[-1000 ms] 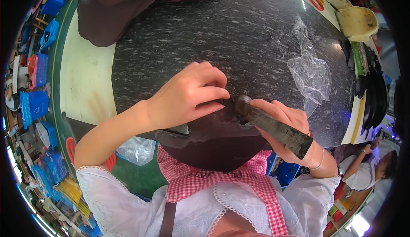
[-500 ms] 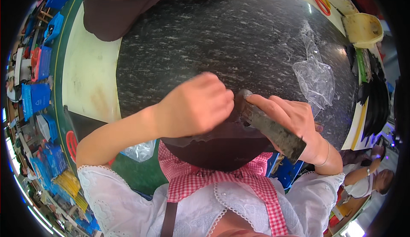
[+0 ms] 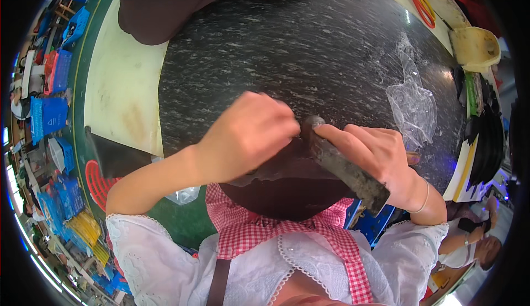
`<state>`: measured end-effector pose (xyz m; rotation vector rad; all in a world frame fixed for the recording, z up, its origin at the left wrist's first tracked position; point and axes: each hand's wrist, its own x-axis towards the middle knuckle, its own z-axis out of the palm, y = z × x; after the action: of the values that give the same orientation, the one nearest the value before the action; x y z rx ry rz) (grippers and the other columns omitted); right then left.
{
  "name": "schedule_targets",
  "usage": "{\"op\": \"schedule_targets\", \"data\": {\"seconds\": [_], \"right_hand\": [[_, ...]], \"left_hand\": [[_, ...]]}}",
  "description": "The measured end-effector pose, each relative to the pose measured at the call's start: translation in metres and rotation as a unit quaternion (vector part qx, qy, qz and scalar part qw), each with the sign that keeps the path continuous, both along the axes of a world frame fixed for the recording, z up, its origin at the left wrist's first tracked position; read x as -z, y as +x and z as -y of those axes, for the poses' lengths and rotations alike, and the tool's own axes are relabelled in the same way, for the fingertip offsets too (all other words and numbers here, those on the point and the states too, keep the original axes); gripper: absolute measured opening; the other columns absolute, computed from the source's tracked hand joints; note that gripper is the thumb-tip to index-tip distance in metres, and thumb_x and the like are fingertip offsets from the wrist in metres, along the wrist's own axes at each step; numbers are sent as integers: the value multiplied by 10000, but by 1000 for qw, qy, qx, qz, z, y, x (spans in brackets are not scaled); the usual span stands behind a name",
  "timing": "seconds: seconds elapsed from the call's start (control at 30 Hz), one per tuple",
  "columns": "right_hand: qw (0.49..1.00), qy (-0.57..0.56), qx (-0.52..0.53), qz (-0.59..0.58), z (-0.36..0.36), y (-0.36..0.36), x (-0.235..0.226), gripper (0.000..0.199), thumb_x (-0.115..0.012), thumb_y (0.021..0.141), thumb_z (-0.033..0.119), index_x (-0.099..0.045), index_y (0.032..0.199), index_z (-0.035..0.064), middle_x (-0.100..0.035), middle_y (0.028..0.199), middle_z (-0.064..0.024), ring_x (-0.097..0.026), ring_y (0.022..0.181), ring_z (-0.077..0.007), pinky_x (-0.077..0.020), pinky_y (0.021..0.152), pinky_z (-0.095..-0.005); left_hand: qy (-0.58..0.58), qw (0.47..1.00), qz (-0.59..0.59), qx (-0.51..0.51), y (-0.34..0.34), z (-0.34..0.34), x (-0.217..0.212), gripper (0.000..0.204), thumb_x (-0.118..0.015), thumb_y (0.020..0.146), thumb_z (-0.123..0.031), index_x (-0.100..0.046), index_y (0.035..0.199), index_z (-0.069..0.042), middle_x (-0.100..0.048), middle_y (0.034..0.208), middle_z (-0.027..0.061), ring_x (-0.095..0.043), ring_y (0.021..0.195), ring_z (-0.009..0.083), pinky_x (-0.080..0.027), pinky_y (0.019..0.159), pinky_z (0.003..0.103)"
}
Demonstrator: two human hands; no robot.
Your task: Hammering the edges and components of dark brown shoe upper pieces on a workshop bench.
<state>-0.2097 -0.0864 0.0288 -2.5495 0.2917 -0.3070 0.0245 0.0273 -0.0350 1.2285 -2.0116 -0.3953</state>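
Note:
A dark brown, leather-like sheet lies at the near edge of the table, and its near part hangs in front of my apron. My left hand, slightly blurred, is curled closed at the far part of this sheet; its fingertips are partly hidden. Close by on the right, my right hand is wrapped round a hammer with a worn, dark metal head. The rounded face of the head rests near my left fingertips, and a bit of its wooden handle shows behind the right hand.
Brown material is heaped at the far left of the dark-topped table. A crumpled clear plastic bag lies right of my hands. Beyond are orange-handled scissors, a yellowish container and black strips. Blue crates stand at left.
My left hand has shifted slightly left and nearer to me at the sheet. The hammer and right hand stay almost in place. The whole view has shifted a little.

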Motion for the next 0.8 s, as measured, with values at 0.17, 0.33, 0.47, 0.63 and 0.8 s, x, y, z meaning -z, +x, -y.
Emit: {"op": "schedule_targets", "data": {"seconds": [0.17,0.33,0.47,0.63,0.8], "right_hand": [[1000,18,14,0,6,0,3,583,-724,732,194,-634,1272,-7,-573,743,-82,-617,589,-260,-479,534,-365],[999,37,-25,-17,8,15,-1,589,-715,742,202,-623,1285,-10,-579,751,-96,-620,598,-267,-482,545,-367],[998,45,-32,-17,9,20,-2,500,-721,759,161,-635,1229,14,-599,763,-79,-650,622,-258,-503,548,-363],[999,33,-40,1,13,27,-6,521,-709,769,200,-639,1240,-12,-617,778,-104,-644,612,-287,-504,542,-382],[996,56,-64,-4,13,36,-5,497,-735,722,117,-646,1203,27,-614,765,-77,-660,627,-262,-516,542,-376]], "left_hand": [[14,1000,-18,-6,7,-14,5,317,-811,740,-21,-716,1042,-24,-659,1064,83,-640,925,271,-523,791,396],[-66,990,120,11,-1,-22,4,322,-803,728,-12,-709,1036,2,-653,1088,103,-643,938,283,-527,799,399],[2,998,66,14,9,-23,2,319,-803,734,-21,-715,1040,-16,-640,1081,106,-629,946,283,-506,833,412],[13,998,0,-66,13,-29,2,302,-822,722,-64,-724,1007,-50,-657,1040,59,-633,942,264,-499,839,407],[-95,979,168,-56,4,-36,2,265,-770,688,-55,-719,947,-28,-667,1080,77,-660,937,239,-507,849,426]]}}
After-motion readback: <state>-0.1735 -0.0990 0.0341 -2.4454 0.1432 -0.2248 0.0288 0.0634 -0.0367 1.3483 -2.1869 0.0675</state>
